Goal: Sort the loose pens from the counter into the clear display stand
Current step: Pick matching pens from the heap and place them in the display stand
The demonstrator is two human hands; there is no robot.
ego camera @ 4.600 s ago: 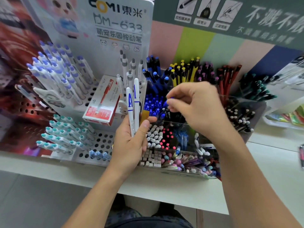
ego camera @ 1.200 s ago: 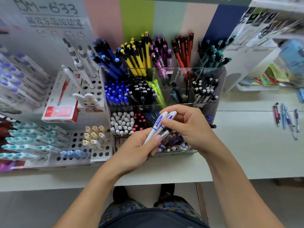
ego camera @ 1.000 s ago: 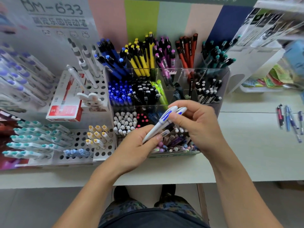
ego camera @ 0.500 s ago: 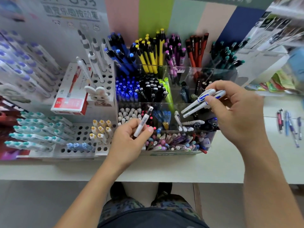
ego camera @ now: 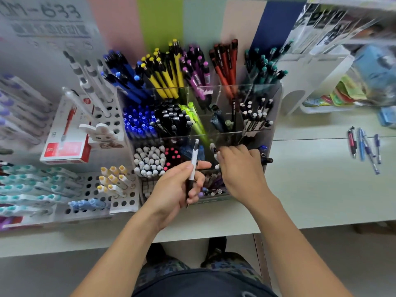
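Fingers of the right hand [ego camera: 240, 168] are bent down into a front compartment of the clear display stand [ego camera: 276, 103], among white pen caps; whether they pinch a pen I cannot tell. Thumb and fingers of the left hand [ego camera: 171, 189] are clamped on one white pen with dark grip [ego camera: 193, 166], held upright just in front of the stand. So the step in hand seems the placing of pens into their compartment. Next, I think, this white pen must go to a matching compartment, which asks for a free slot. Several loose pens [ego camera: 364, 144] lie on the counter [ego camera: 310, 179], well apart to the right.
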